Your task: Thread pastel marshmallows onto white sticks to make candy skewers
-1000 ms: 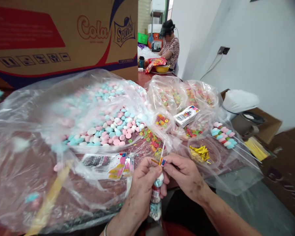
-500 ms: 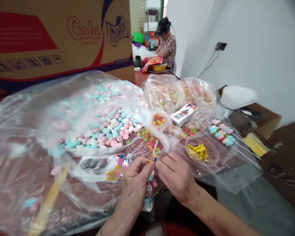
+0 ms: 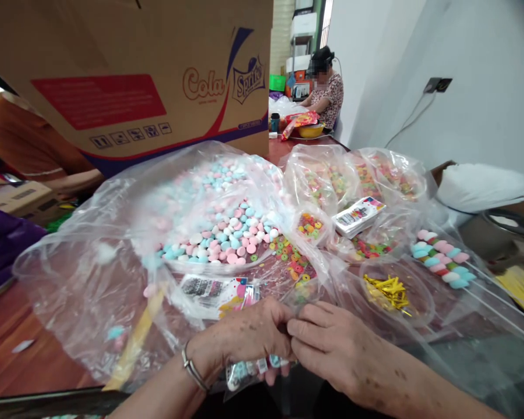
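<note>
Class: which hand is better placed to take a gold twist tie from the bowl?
Right hand, probably: it sits nearer the gold twist ties, on their side, while the left hand grips the candy packet farther off.

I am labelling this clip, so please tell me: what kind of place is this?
Probably a small candy-packing workshop: a large bag of pink and blue candies, finished candy sticks, gold twist ties, and the left hand and right hand pinching a small candy packet.
</note>
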A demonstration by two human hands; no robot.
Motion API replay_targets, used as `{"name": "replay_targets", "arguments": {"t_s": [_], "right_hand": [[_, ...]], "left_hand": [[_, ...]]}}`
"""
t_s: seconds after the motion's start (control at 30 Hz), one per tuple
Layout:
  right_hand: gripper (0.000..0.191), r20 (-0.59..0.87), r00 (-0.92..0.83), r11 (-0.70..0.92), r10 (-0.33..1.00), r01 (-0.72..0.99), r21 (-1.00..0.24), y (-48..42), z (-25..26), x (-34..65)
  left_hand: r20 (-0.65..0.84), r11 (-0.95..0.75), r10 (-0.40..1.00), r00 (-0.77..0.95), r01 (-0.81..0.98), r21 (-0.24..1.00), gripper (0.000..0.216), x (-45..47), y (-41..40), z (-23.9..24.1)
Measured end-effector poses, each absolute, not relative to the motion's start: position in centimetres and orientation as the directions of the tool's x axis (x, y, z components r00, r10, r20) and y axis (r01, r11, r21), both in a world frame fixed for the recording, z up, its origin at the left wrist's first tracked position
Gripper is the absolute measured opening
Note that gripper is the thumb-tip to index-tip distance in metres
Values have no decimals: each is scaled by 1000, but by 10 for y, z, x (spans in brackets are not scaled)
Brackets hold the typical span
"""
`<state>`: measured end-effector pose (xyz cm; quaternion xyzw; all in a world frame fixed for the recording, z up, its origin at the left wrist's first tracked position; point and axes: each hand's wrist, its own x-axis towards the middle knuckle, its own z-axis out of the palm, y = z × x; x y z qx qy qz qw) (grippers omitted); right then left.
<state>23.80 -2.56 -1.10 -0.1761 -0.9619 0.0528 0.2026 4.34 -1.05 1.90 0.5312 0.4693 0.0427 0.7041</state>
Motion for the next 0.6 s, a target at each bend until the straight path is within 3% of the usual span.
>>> {"name": "replay_targets", "arguments": {"t_s": [0.07, 0.13, 0.23, 0.3, 0.4, 0.5, 0.53, 0.6], "right_hand": [[19, 392, -832, 920, 393, 361, -155, -29, -17, 236], [25, 450, -774, 889, 446, 443, -118, -32, -24, 232], [32, 561, -642, 807, 523, 584, -85, -31, -32, 222], [32, 604, -559, 750, 568, 655, -99, -24, -33, 217], [26, 609, -429, 650, 667, 734, -196, -4, -31, 215], [20, 587, -289, 578, 756, 716, -391, 16, -24, 217], [19, 589, -250, 569, 768, 689, -449, 20, -21, 217], [16, 610, -176, 564, 772, 631, -532, 23, -14, 212]], "left_hand": [[-608, 389, 586, 535, 473, 791, 18, 46, -12, 20], [-479, 216, 735, 479, 504, 836, 18, 51, -14, 18], [41, -207, 952, 305, 538, 817, 22, 62, -19, 10], [214, -302, 952, 219, 561, 771, 22, 69, -22, 4], [304, -334, 940, 155, 592, 733, 21, 74, -28, 2], [466, -443, 875, 132, 605, 661, 17, 74, -39, 5], [465, -449, 875, 134, 584, 677, 14, 74, -43, 5], [291, -305, 951, 107, 477, 824, 22, 73, -46, 4]]}}
